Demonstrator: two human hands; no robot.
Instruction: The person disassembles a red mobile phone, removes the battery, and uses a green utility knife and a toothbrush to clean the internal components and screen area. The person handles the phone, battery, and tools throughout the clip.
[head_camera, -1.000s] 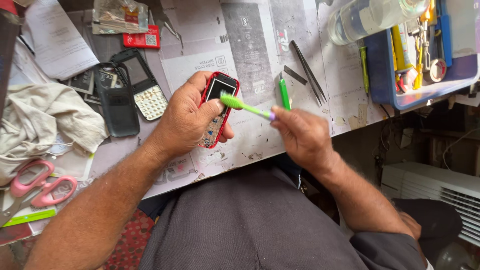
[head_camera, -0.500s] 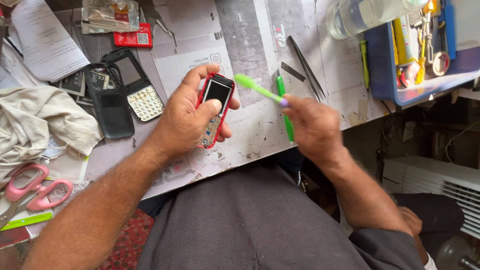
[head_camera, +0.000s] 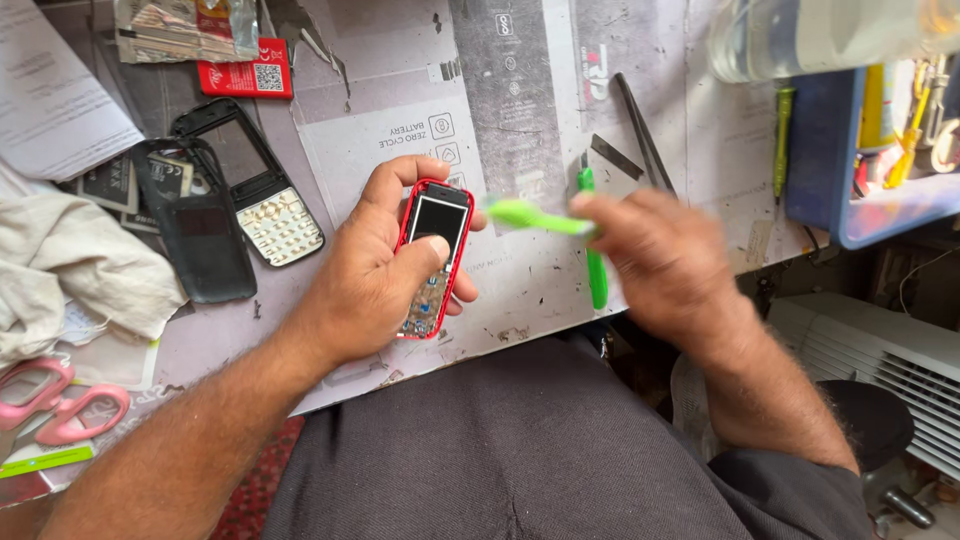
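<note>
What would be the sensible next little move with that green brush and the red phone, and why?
Probably bring the green brush in the right hand back onto the red phone that the left hand holds. Its bristle end sits just beside the phone's top edge, apparently not touching, and the lower half shows a bare board with the keypad cover off.

Phone (head_camera: 432, 255) in left hand (head_camera: 375, 275); brush (head_camera: 535, 216) in right hand (head_camera: 665, 260), just right; scissors (head_camera: 55, 400) far left.

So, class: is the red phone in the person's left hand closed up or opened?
Opened. The red phone, held in the left hand, has no keypad cover: bare circuit board shows below its dark screen.
</note>
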